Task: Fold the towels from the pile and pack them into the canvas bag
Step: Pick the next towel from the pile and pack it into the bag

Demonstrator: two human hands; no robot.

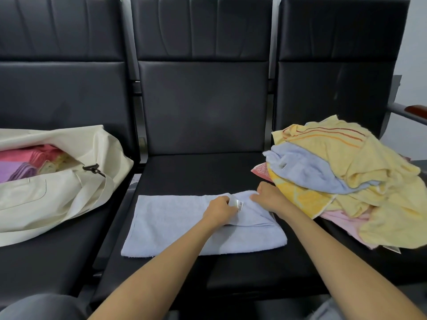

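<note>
The canvas bag (57, 199) lies open on the left seat (46, 262), holding folded towels (27, 158). The blue towel (173, 227) lies flat on the middle seat (208, 174). It looks soft and limp, and is best taken by its corners. The left hand (219, 210) and right hand (270, 195) pinch its turned-over right end with curled fingers (225, 199). The pile (346, 181) sits just beside them.

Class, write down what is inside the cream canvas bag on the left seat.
Inside the canvas bag show a folded pink towel, a purple towel and a pale yellow towel. The bag's cloth covers whatever lies deeper.
</note>
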